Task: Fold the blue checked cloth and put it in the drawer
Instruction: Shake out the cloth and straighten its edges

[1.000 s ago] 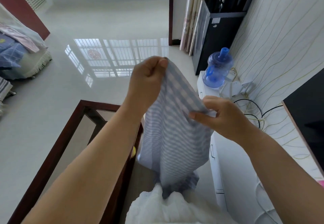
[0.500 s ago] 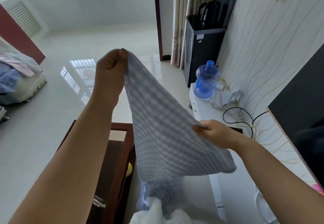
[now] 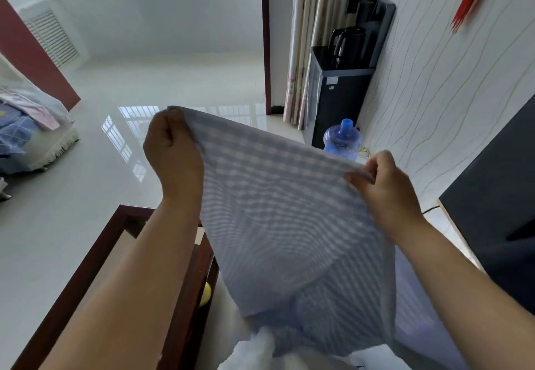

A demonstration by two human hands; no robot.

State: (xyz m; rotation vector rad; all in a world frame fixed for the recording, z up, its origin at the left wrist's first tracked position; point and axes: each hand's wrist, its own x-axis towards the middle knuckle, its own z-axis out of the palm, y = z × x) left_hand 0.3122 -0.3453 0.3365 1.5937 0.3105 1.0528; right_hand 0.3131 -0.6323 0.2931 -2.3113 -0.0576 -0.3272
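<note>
Both hands raised, arms extended: left hand point(image 3: 172, 149) and right hand point(image 3: 385, 180) each pinch a top corner of blue checked cloth point(image 3: 278, 219), spread between them.

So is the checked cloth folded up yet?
Not yet. The cloth is spread out in the air, held by its top edge between the left hand and the right hand.

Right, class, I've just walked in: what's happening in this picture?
A person is holding a blue checked cloth up in the air. The left hand pinches one top corner and the right hand pinches the other, so the cloth hangs spread between them. It is not yet folded, and no drawer can be made out.
</note>
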